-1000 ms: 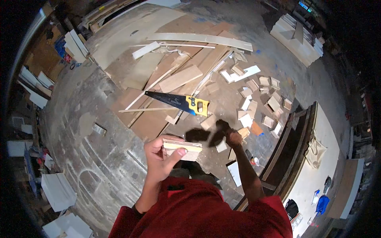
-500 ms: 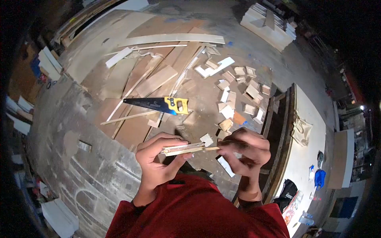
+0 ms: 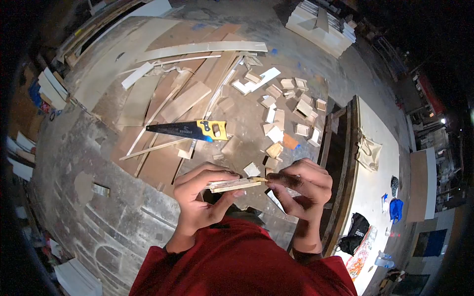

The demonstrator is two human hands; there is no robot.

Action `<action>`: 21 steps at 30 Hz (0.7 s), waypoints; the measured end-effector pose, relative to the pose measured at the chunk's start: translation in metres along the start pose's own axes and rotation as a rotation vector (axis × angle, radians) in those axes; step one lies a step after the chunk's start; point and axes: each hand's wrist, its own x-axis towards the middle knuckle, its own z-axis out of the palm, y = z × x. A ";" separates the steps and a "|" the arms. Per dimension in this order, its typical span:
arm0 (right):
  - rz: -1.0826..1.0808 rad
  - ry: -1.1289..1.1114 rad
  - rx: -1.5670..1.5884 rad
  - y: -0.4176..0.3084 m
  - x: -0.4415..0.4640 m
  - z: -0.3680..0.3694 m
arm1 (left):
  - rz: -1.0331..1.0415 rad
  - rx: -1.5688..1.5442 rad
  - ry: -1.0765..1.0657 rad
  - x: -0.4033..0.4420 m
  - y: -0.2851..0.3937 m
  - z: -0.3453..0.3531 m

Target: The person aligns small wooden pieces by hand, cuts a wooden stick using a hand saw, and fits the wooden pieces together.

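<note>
My left hand [image 3: 205, 192] grips a small wooden piece [image 3: 236, 185] made of thin strips, seen edge-on, with the thumb below and the fingers above. My right hand [image 3: 302, 187] pinches a thin yellowish stick [image 3: 258, 179] whose tip lies against the right end of that piece. What the stick exactly is, I cannot make out. Beyond both hands, a handsaw [image 3: 187, 130] with a yellow and black handle rests on the wood. A pale square offcut [image 3: 251, 169] lies on the floor just past the held piece.
Several small wooden boxes [image 3: 302, 107] and offcuts are scattered ahead to the right. Long boards [image 3: 185, 100] and strips lie ahead to the left. A white-topped bench [image 3: 380, 182] at right carries a black bag [image 3: 356, 234] and a cloth bag [image 3: 368, 152]. Stacked panels [image 3: 321, 29] stand far back.
My right hand has moved slightly left, bringing the stick from beyond the wooden piece's end onto it. The view has shifted a little; the left hand keeps its grip.
</note>
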 end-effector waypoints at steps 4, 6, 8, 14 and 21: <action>0.036 -0.021 -0.028 -0.001 -0.009 -0.003 | -0.015 -0.011 -0.012 -0.005 -0.001 -0.005; 0.072 -0.005 -0.035 -0.006 -0.013 -0.003 | -0.014 -0.022 -0.016 -0.010 -0.003 -0.005; 0.059 0.056 -0.045 -0.009 -0.016 -0.002 | -0.021 -0.052 -0.004 -0.013 -0.004 -0.003; 0.017 0.003 -0.040 -0.018 -0.017 -0.007 | -0.075 -0.107 0.018 -0.016 0.004 -0.002; 0.003 0.037 -0.039 -0.022 -0.009 -0.001 | -0.241 -0.184 0.047 -0.021 0.005 -0.004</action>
